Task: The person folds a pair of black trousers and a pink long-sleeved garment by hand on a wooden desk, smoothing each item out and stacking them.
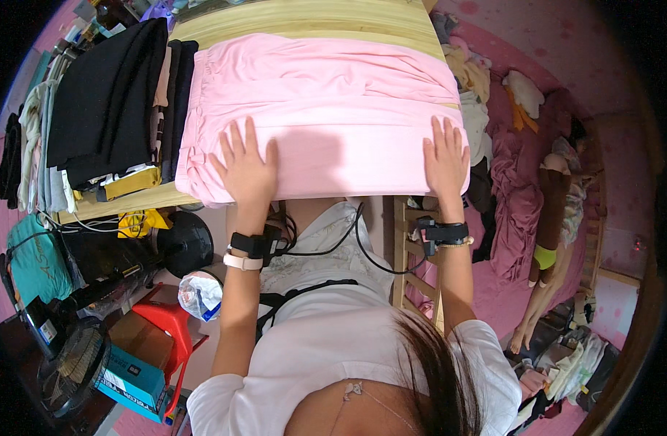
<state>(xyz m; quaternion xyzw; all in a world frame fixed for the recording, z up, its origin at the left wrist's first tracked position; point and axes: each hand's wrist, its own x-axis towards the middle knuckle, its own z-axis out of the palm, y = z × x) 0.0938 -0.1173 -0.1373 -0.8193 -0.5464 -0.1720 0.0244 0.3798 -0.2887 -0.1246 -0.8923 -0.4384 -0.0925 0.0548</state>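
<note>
Pink trousers [322,117] with a gathered waistband at the left lie lengthwise across a light wood table [311,20]. One leg part is laid flat along the near edge, the other part is more wrinkled behind it. My left hand [247,169] rests flat on the near part by the waistband, its fingers spread. My right hand [446,158] lies palm down on the same cloth near its right end, fingers slightly apart. Neither hand grips the fabric. Straps and small dark devices sit on both wrists.
Folded black clothes [113,103] and other garments are stacked left of the trousers. A black cable [333,252] hangs between my wrists. A red stool [175,338], a fan [74,365] and a blue box [132,381] stand lower left. Another person lies on the bed [478,297] at right.
</note>
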